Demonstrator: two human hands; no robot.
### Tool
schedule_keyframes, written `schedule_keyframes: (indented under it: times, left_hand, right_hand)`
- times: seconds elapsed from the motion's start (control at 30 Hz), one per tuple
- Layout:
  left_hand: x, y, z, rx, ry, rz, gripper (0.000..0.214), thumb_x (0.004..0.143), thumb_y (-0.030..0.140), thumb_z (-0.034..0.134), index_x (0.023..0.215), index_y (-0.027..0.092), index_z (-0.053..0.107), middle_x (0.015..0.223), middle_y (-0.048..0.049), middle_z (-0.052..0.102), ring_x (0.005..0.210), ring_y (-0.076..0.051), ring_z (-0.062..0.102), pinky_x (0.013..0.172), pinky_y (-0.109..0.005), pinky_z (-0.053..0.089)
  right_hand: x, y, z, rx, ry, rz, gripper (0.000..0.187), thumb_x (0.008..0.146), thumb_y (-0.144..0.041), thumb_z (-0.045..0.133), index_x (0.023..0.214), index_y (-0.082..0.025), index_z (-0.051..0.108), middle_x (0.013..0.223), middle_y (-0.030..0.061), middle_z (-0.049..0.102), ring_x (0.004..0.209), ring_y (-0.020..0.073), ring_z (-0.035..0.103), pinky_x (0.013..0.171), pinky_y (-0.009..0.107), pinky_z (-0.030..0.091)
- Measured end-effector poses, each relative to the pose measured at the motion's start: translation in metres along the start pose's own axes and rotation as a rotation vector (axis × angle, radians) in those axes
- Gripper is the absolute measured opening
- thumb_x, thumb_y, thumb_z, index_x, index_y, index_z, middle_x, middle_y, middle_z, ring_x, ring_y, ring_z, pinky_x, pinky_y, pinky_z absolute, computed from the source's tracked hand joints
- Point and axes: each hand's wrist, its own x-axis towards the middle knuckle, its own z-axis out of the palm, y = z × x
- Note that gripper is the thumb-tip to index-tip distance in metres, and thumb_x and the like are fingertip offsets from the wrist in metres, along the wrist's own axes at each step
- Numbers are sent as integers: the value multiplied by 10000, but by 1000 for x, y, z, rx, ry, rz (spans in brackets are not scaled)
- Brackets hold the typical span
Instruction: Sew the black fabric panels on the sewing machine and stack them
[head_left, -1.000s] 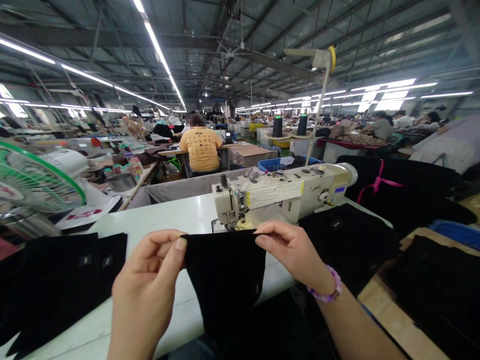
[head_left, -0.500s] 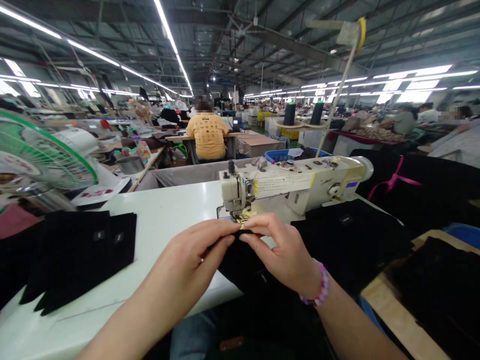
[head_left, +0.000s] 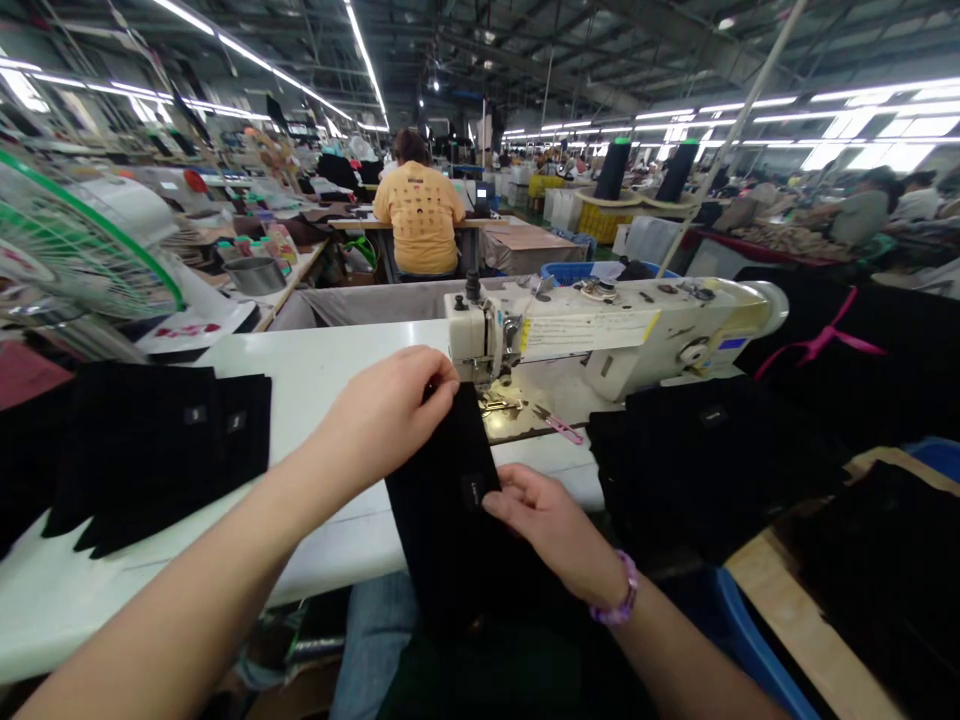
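Note:
A black fabric piece (head_left: 442, 490) with a small label lies over the front edge of the white sewing table (head_left: 315, 380), its top end just left of the needle of the cream sewing machine (head_left: 600, 330). My left hand (head_left: 386, 410) pinches the top edge of this piece near the presser foot. Lower down, my right hand (head_left: 544, 525) grips the piece's right edge beside the label, fingers curled on the cloth.
A stack of black labelled pieces (head_left: 150, 440) lies at the table's left, another black pile (head_left: 705, 450) at the right. A green-rimmed fan (head_left: 67, 260) stands far left. Pink snips (head_left: 559, 428) lie by the needle plate. A person in a yellow shirt (head_left: 420, 215) sits ahead.
The fabric piece went from held up between both hands to lying flat on the table by the needle. My right hand slid down its edge; my left stayed at the top.

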Motion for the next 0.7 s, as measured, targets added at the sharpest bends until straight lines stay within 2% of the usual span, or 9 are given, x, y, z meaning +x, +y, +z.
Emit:
schedule_keyframes:
  times: [0.07, 0.1, 0.17, 0.23, 0.3, 0.37, 0.47, 0.53, 0.7]
  left_hand:
    - [10, -20, 30, 11, -160, -59, 207, 881, 293, 456, 861, 203, 642, 900, -70, 700, 832, -234, 628, 780, -332, 458]
    - [14, -29, 47, 5, -207, -79, 192, 869, 264, 469, 838, 201, 647, 883, -74, 704, 819, -233, 635, 770, -324, 457]
    - [19, -42, 79, -3, -251, -115, 173, 847, 220, 488, 785, 195, 647, 857, -83, 709, 796, -231, 643, 739, -311, 452]
    - [21, -51, 105, -6, -252, -149, 167, 838, 208, 498, 753, 189, 640, 831, -89, 707, 769, -229, 642, 703, -305, 437]
    - [22, -55, 122, -17, -239, -181, 150, 834, 212, 511, 756, 188, 637, 823, -84, 706, 756, -221, 637, 680, -297, 422]
    - [25, -59, 132, -36, -227, -207, 125, 826, 216, 528, 766, 190, 635, 822, -71, 707, 752, -206, 634, 673, -283, 413]
    - [32, -63, 138, -62, -229, -244, 113, 816, 234, 544, 760, 191, 632, 802, -53, 709, 730, -190, 628, 658, -271, 404]
    - [38, -65, 140, -73, -237, -271, 117, 810, 252, 545, 758, 194, 632, 788, -45, 708, 710, -185, 623, 639, -268, 395]
    - [52, -69, 141, -92, -264, -331, 125, 783, 284, 556, 741, 199, 639, 728, -31, 698, 681, -185, 615, 615, -268, 389]
  right_hand:
    - [5, 20, 3, -29, 16, 75, 327, 898, -397, 633, 1122, -161, 610, 661, -49, 617, 529, 94, 535, 497, 190, 397]
    - [8, 29, 4, -110, 53, 80, 355, 908, -363, 617, 1196, -158, 586, 646, -52, 612, 520, 105, 536, 493, 197, 397]
    - [13, 41, 5, -429, 144, 22, 393, 920, -282, 599, 1292, -163, 552, 641, -36, 628, 552, 141, 584, 537, 231, 442]
    - [18, 47, 5, -845, 216, -113, 341, 927, -228, 597, 1265, -182, 596, 692, 9, 669, 646, 186, 646, 629, 284, 493]
    - [21, 49, 4, -1152, 252, -256, 271, 929, -219, 610, 1196, -194, 647, 867, 77, 717, 828, 238, 684, 759, 353, 526]
    - [23, 51, 1, -1268, 268, -373, 267, 928, -228, 620, 1189, -188, 653, 1145, 133, 699, 1084, 290, 644, 939, 441, 506]
    - [29, 56, -7, -1260, 249, -468, 313, 942, -234, 602, 1248, -178, 628, 1394, 124, 597, 1328, 295, 505, 1157, 519, 343]
    - [34, 59, -13, -1230, 233, -462, 325, 951, -229, 588, 1270, -179, 620, 1397, 107, 605, 1344, 277, 497, 1188, 531, 297]
    - [43, 59, -19, -1185, 225, -445, 321, 943, -251, 620, 1256, -184, 634, 1375, 97, 625, 1328, 273, 508, 1182, 541, 306]
